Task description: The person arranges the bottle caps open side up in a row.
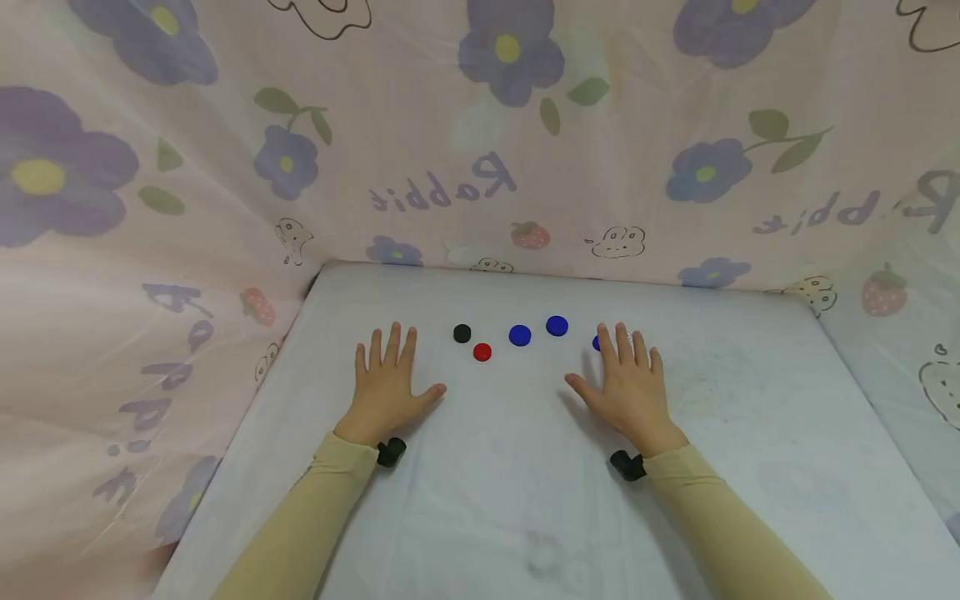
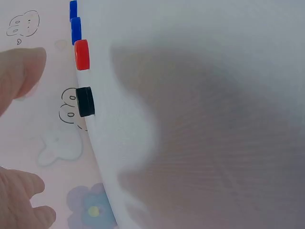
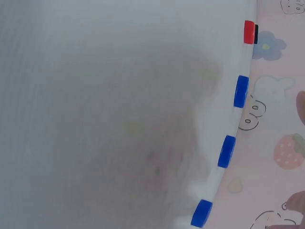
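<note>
Both hands flat on the white desk, fingers straight and spread, gripping nothing. Left hand just beside a black disc and a red disc; right hand half covering a blue disc under its fingertips. Two more blue discs between the hands, nearer the far edge. Risk, probably: a careless slide nudging the hidden disc, scattering the row toward the flowered curtain.

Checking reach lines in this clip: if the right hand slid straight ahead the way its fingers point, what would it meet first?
Most likely the blue disc right at the right hand's fingertips, partly hidden behind them; whether they already touch is unclear.
</note>
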Motion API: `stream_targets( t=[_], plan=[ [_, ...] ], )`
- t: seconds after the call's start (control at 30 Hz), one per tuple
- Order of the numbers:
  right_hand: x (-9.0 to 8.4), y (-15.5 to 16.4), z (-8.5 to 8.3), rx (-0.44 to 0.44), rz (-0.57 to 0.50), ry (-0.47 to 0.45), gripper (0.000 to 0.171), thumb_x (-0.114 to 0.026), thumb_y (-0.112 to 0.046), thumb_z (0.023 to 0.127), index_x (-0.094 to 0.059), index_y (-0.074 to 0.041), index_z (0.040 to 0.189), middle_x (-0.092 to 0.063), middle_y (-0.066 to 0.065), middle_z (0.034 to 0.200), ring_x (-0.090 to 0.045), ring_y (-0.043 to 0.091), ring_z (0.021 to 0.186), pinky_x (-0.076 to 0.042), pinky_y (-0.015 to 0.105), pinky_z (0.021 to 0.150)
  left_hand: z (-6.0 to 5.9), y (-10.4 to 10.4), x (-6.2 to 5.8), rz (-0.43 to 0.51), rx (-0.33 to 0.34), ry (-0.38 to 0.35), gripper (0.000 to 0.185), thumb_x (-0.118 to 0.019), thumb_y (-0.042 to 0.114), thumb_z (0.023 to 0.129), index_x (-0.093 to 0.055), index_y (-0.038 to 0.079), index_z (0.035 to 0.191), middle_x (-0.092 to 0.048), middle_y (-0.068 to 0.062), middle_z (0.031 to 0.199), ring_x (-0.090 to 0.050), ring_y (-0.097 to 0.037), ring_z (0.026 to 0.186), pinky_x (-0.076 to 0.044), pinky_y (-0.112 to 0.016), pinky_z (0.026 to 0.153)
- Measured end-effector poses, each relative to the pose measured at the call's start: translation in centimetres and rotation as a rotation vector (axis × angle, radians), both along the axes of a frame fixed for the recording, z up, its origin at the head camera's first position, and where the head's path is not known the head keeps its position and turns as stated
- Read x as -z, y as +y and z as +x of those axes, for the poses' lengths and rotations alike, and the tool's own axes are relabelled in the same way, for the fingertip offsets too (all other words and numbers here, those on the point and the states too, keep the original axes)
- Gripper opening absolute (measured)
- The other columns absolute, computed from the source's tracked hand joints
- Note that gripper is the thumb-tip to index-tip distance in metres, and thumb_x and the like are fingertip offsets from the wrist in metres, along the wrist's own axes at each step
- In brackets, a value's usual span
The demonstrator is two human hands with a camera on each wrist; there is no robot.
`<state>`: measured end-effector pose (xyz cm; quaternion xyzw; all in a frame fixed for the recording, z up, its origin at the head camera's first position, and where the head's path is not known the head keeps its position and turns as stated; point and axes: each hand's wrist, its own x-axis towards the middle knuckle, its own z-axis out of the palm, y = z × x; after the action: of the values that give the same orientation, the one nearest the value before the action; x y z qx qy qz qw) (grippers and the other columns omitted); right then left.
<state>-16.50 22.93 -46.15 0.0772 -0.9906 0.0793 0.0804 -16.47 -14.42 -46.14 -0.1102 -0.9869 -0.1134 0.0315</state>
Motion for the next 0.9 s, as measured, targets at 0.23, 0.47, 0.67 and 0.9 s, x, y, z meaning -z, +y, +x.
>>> stream_targets(
  t=[0.23,0.47,0.67,0.9],
  plan=[
    [0.1,-0.9,-0.2,-0.021,-0.059,-0.012,0.104,-0.044,-0.078,0.083,-0.017,-0.009,0.155,-0.02,0.024,0.155,-0.017,0.047,0.14,-0.016,0.062,0.107,-0.1,-0.1,0.4,0.02,0.012,-0.029,0.104,-0.051,0.072,0.084,-0.009,0.01,0.156,-0.006,-0.018,0.16,0.004,-0.043,0.144,0.004,-0.06,0.11],
    [0.1,-2.3,-0.6,-0.064,-0.238,-0.029,0.103,-0.05,-0.076,0.082,-0.02,-0.009,0.154,-0.027,0.025,0.152,-0.026,0.049,0.136,-0.023,0.063,0.105,-0.5,0.3,0.2,0.118,0.047,-0.083,0.106,-0.055,0.071,0.083,-0.008,0.01,0.156,-0.006,-0.018,0.16,0.0,-0.044,0.143,-0.001,-0.059,0.111],
    [0.1,-3.7,-1.2,-0.075,-0.393,-0.094,0.102,-0.056,-0.074,0.081,-0.023,-0.01,0.153,-0.034,0.021,0.15,-0.033,0.042,0.134,-0.028,0.058,0.105,-1.0,1.0,0.0,0.253,0.078,-0.135,0.105,-0.059,0.069,0.082,-0.01,0.013,0.156,-0.007,-0.014,0.16,-0.006,-0.042,0.144,-0.01,-0.057,0.112],
    [0.4,-5.5,-1.8,-0.064,-0.588,-0.239,0.098,-0.06,-0.07,0.08,-0.027,-0.012,0.152,-0.042,0.015,0.144,-0.044,0.034,0.128,-0.039,0.054,0.099,-1.5,1.7,0.2,0.403,0.078,-0.219,0.098,-0.069,0.06,0.081,-0.02,0.02,0.155,-0.024,-0.008,0.157,-0.026,-0.027,0.142,-0.025,-0.046,0.111]
  ],
)
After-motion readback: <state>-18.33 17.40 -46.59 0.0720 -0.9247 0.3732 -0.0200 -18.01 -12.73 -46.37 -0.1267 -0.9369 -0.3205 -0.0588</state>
